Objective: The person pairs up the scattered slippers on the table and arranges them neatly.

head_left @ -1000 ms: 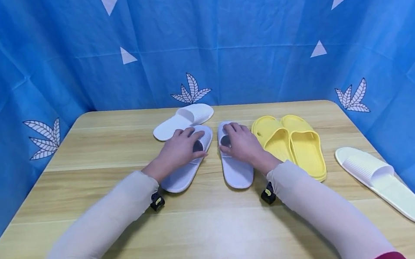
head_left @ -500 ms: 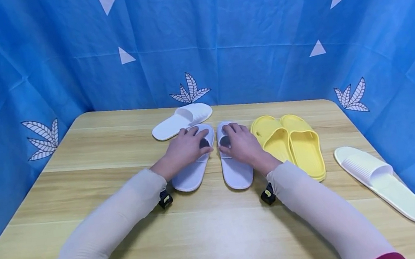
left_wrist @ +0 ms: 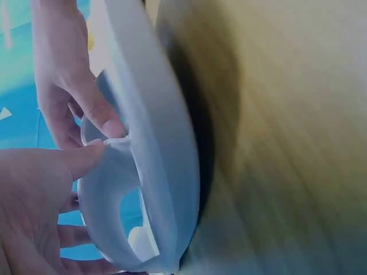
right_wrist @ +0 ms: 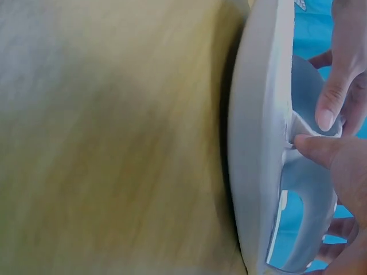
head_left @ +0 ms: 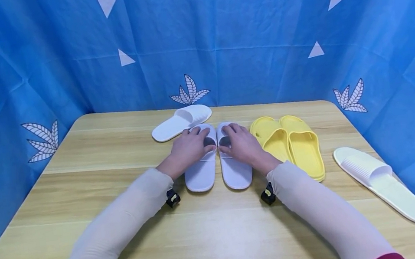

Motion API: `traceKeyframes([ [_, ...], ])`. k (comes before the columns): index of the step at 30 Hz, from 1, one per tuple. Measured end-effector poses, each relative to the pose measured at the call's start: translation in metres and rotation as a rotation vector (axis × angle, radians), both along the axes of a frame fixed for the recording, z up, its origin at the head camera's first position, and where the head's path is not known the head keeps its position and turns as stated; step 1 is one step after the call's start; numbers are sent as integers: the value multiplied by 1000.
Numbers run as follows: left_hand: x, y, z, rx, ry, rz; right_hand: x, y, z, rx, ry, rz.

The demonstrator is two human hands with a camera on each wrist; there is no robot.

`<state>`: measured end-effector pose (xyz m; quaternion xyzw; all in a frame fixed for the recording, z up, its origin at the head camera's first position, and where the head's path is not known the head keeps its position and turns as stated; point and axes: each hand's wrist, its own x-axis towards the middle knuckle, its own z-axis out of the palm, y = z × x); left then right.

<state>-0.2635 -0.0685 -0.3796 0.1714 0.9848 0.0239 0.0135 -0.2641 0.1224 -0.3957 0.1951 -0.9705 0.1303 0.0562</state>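
Two pale lavender slippers lie side by side at the middle of the table, toes pointing away. My left hand (head_left: 187, 149) grips the strap of the left slipper (head_left: 201, 177), thumb at its inner edge and fingers over the far side. On the right slipper (head_left: 237, 174), my right hand (head_left: 245, 145) holds the strap in the same way. In the left wrist view the thumb of my left hand (left_wrist: 34, 195) presses the strap (left_wrist: 106, 177) near the other thumb. The right wrist view shows the right thumb (right_wrist: 318, 150) against its strap (right_wrist: 312, 172).
A white slipper (head_left: 169, 128) lies at an angle behind the left one. Right of my right hand is a pair of yellow slippers (head_left: 306, 156). Another off-white slipper (head_left: 397, 198) lies near the right table edge. A blue curtain (head_left: 256, 22) hangs behind the table (head_left: 206, 243).
My left hand has moved right with the left slipper, which has turned straighter and now lies close beside the right one. The right hand and its slipper have hardly moved.
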Motion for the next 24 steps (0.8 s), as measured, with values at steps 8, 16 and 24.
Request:
traceKeyframes([
  [8,3,5,1,8,4,22,-3,6,0,-26,-26,29],
  [16,1,6,2,44,25,29,-1,8,3,15,-8,-21],
  [24,-1,7,1,54,31,27,-1,10,4,16,-28,-17],
])
